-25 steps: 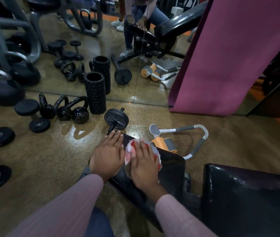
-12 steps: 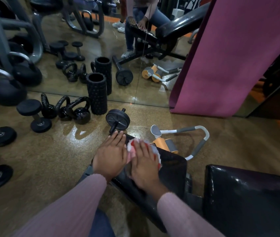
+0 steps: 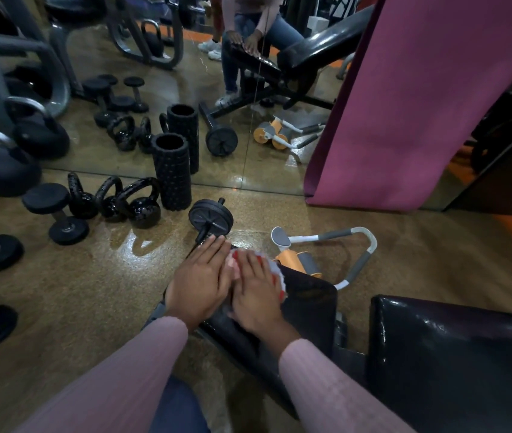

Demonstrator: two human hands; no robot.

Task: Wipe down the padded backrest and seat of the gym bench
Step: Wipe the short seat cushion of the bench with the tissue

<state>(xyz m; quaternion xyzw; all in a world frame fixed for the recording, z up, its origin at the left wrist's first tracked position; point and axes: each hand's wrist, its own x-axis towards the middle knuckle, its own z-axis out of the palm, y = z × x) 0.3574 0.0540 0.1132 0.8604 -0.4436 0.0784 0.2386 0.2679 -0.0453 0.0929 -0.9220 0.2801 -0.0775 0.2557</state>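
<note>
Mid-wipe, by appearance: right hand (image 3: 256, 295) flat, fingers straight, pressing red-and-white cloth (image 3: 276, 271) on seat pad (image 3: 307, 303) at 6 o'clock; left hand (image 3: 200, 284) released, resting flat beside at 9 o'clock; backrest (image 3: 454, 354) at 4 o'clock seemingly still to wipe.

Bare floor (image 3: 86, 295) lies open to my left hand's (image 3: 200, 281) left. Just ahead, the ab wheel (image 3: 211, 217) blocks the way, with kettlebells (image 3: 129, 203) and a foam roller (image 3: 171, 171) beyond. An orange roller (image 3: 298, 260) crowds the seat's (image 3: 307, 300) right edge.
</note>
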